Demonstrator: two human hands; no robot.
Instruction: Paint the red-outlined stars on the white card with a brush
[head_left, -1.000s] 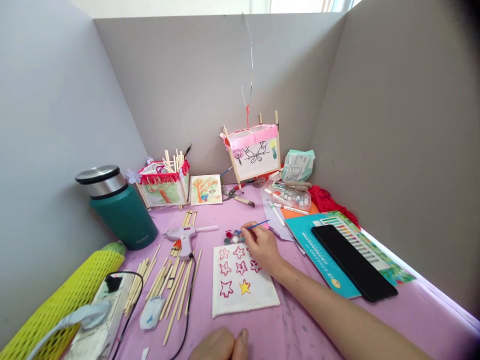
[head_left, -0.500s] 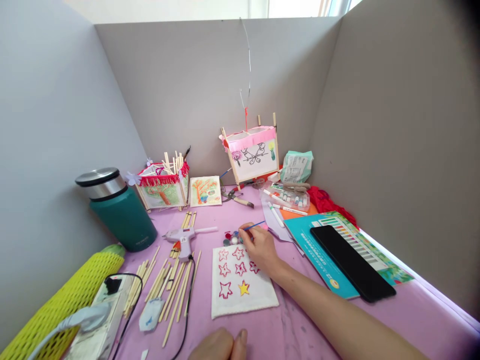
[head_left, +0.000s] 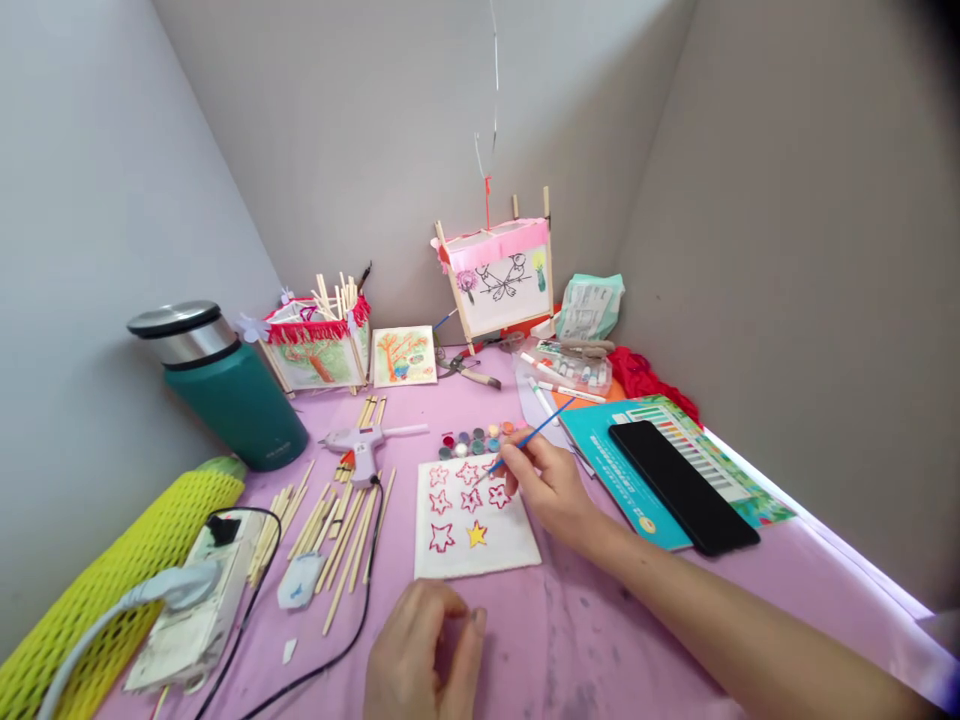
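My right hand (head_left: 551,485) is closed on a thin blue paintbrush (head_left: 534,430), whose tip hangs over the upper part of a white panel (head_left: 491,560). Red star outlines cover that panel in rows; a single star (head_left: 477,534) in the bottom row is filled in yellow. Just beyond the panel's far edge sit several small paint pots (head_left: 462,441), partly behind my right hand. My left hand (head_left: 424,650) rests near the panel's front edge, loosely curled, with thumb and fingers apart and nothing visible between them.
Left of the panel lie a glue gun (head_left: 365,450), wooden sticks (head_left: 345,550), a power strip (head_left: 202,600) and a green bottle (head_left: 236,405). A black phone (head_left: 682,485) lies on a blue book (head_left: 600,450) to the right. Behind stand two stick-framed paper lanterns (head_left: 319,360).
My right hand has drawn back from the paint pots, bringing the brush over the panel. The view has tilted down, and more of my left hand shows, its thumb parted from the fingers.
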